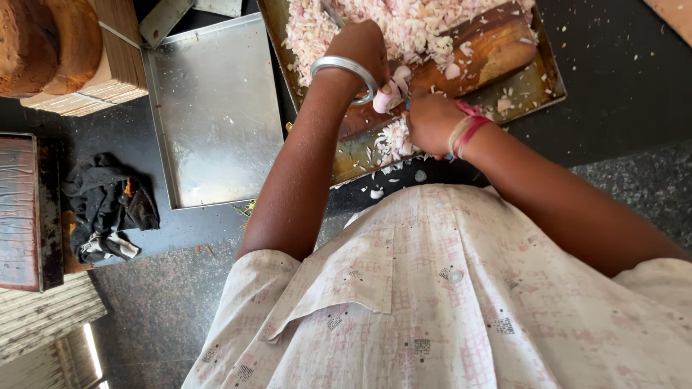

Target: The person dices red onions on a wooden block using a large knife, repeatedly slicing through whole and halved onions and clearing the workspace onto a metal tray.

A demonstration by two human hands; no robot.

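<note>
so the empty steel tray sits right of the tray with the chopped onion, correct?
No, not right of it. In the head view the empty steel tray lies to the left of the tray with the chopped onion, where both hands work.

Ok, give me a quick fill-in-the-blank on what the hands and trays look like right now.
1. The left hand, with a silver bangle, and the right hand work on a piece of ____.
2. The heap of chopped onion lies on a wooden ____ inside a metal tray.
3. The second metal tray beside it is ____.
4. A dark ____ lies crumpled beside that tray.

Missing words: onion; board; empty; cloth
</note>
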